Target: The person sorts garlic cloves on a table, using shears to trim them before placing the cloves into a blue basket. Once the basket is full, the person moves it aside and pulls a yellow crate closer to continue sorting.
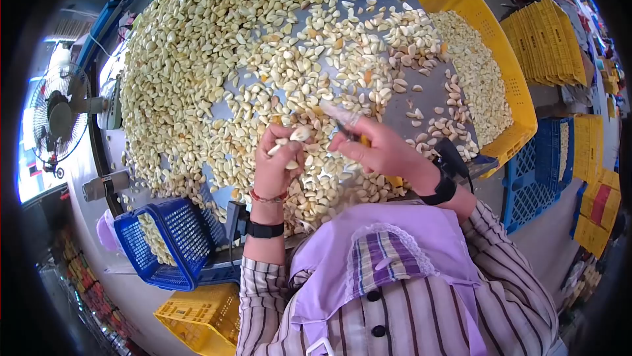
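Observation:
Peeled garlic cloves cover much of the grey metal table in a wide heap. My left hand, over the near part of the heap, is closed around a few garlic cloves, some showing between the fingers. Just to its right, my right hand grips a small knife with an orange and dark handle. Its blade is partly hidden by the fingers and points toward the left hand. A whitish cover wraps the right index finger. The two hands are close but apart.
A yellow crate full of cloves stands at the table's right edge. At the left front, a blue basket holds cloves, above another yellow crate. A fan stands left; stacked yellow crates are far right.

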